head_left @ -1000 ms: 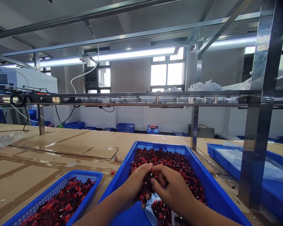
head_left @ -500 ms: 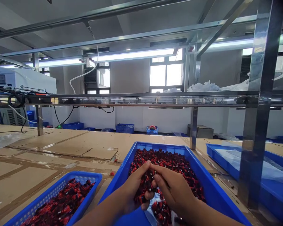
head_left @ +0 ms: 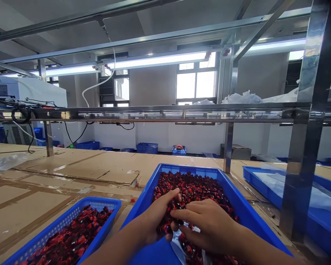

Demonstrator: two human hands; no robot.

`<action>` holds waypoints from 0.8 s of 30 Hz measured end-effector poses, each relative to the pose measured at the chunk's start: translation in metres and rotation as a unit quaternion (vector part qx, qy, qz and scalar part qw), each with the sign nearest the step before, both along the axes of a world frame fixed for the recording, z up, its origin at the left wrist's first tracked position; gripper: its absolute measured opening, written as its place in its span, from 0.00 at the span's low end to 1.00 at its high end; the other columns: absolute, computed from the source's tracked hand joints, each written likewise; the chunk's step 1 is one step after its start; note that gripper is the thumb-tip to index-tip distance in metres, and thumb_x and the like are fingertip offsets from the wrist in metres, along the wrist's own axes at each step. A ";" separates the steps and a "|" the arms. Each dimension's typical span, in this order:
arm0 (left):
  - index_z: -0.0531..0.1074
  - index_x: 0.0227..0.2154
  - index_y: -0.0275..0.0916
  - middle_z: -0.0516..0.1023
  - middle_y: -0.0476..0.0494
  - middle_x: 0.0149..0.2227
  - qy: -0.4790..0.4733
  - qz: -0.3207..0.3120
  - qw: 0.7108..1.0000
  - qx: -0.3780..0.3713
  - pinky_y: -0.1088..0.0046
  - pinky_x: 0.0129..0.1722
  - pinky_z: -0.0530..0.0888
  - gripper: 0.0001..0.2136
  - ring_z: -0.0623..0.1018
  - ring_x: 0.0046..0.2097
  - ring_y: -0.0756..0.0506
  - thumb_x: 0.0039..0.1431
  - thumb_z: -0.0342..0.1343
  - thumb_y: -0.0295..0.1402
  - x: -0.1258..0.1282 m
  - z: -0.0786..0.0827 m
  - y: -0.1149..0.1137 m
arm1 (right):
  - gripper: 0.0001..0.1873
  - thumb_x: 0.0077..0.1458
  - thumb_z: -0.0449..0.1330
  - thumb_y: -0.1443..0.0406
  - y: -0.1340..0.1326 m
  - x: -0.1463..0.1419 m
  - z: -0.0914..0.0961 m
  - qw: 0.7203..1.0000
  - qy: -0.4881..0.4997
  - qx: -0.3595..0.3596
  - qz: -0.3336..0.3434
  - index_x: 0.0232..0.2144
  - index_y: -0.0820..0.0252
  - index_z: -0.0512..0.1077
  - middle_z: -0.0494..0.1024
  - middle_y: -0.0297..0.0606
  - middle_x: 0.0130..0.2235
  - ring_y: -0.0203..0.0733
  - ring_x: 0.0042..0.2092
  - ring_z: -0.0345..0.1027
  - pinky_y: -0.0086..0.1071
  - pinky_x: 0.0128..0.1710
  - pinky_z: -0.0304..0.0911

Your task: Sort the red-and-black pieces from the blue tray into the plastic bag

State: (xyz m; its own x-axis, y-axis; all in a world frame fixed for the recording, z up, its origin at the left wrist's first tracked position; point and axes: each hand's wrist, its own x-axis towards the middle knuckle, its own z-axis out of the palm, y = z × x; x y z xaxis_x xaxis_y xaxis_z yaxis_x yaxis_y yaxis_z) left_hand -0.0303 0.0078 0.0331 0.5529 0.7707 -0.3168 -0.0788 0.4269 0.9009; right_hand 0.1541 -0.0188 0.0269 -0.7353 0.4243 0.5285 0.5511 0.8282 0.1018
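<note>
My left hand [head_left: 157, 215] is cupped over the deep blue tray, its fingers curled round a handful of small, shiny red-and-black pieces [head_left: 165, 224]; their exact kind I cannot make out. My right hand [head_left: 206, 222] comes in from the other side, fingers stretched and slightly apart, with the fingertips at the handful. Below and beyond both hands, the blue tray [head_left: 139, 206] holds a thick layer of the same pieces. A clear plastic bag [head_left: 179, 248] shows partly under my hands, with more pieces on or in it. My forearms hide the tray's near part.
At left stands a perforated blue basket [head_left: 116, 208] of similar pieces. A metal post [head_left: 299, 176] rises on the right, before another blue tray [head_left: 246, 175] lined with plastic. A metal shelf [head_left: 154, 115] spans the cardboard-covered table [head_left: 99, 167].
My right hand has lowered and spread its fingers, drawing its fingertips away from my left fingertips. My left hand keeps its handful. The view has shifted slightly.
</note>
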 end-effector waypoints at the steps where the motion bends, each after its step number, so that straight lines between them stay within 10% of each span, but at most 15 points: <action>1: 0.63 0.34 0.46 0.61 0.57 0.18 0.003 0.003 1.000 0.007 0.83 0.08 0.58 0.20 0.62 0.15 0.52 0.53 0.54 0.57 -0.001 -0.001 0.000 | 0.19 0.58 0.56 0.67 0.001 -0.001 -0.003 1.000 0.007 -0.011 -0.003 0.52 0.50 0.66 0.80 0.32 0.34 0.38 0.32 0.73 0.29 0.30 0.57; 24: 0.64 0.34 0.40 0.71 0.49 0.25 0.039 -0.041 0.988 0.145 0.80 0.11 0.66 0.20 0.67 0.17 0.53 0.58 0.48 0.54 0.002 -0.006 0.001 | 0.12 0.60 0.55 0.68 0.002 0.005 0.006 0.990 0.139 0.003 0.022 0.46 0.56 0.69 0.83 0.34 0.35 0.38 0.35 0.76 0.28 0.35 0.64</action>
State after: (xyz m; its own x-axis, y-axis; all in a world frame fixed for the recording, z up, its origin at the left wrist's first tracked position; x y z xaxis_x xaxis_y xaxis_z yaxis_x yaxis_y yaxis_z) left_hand -0.0278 0.0091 0.0276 0.6004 0.7885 -0.1330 0.0191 0.1521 0.9882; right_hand 0.1589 -0.0165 0.0333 -0.5786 0.3911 0.7157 0.5222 0.8517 -0.0432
